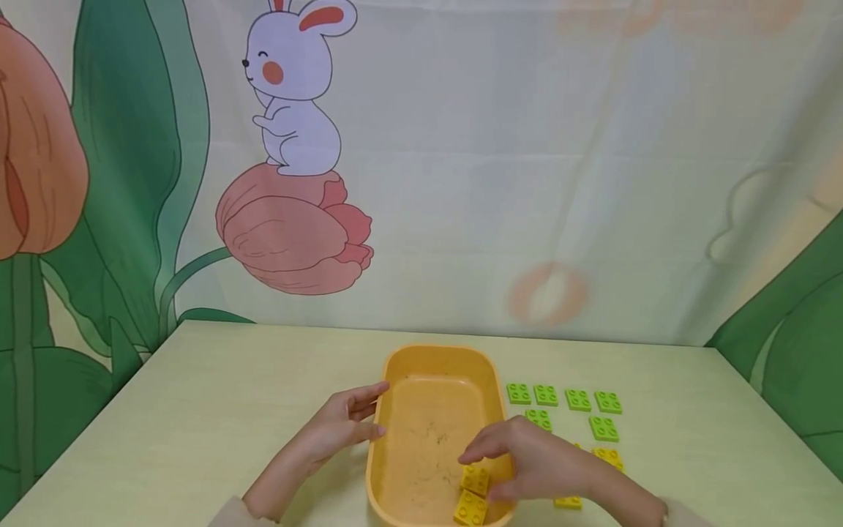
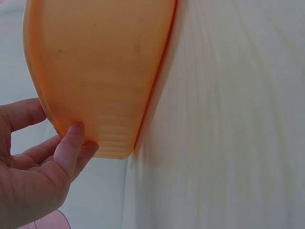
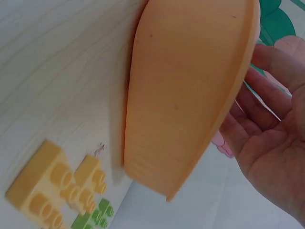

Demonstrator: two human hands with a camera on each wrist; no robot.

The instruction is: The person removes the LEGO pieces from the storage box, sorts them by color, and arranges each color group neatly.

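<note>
An orange-yellow plastic tray (image 1: 435, 410) stands on the table. My left hand (image 1: 342, 421) rests against its left side, fingertips touching the wall, as the left wrist view also shows. Two yellow toy bricks, a farther brick (image 1: 475, 480) and a nearer brick (image 1: 470, 508), lie inside near the right wall. My right hand (image 1: 536, 461) reaches over the right rim, its fingers loosely bent and spread around the farther brick. In the right wrist view the tray wall (image 3: 186, 95) hides the bricks inside; the right hand (image 3: 271, 105) is partly behind the rim.
Right of the tray lie several green bricks (image 1: 578, 399) in rows. Nearer me are yellow bricks (image 1: 609, 458), some partly covered by my right hand and forearm. A printed curtain (image 1: 461, 183) with a rabbit and tulips hangs behind the table (image 1: 263, 380).
</note>
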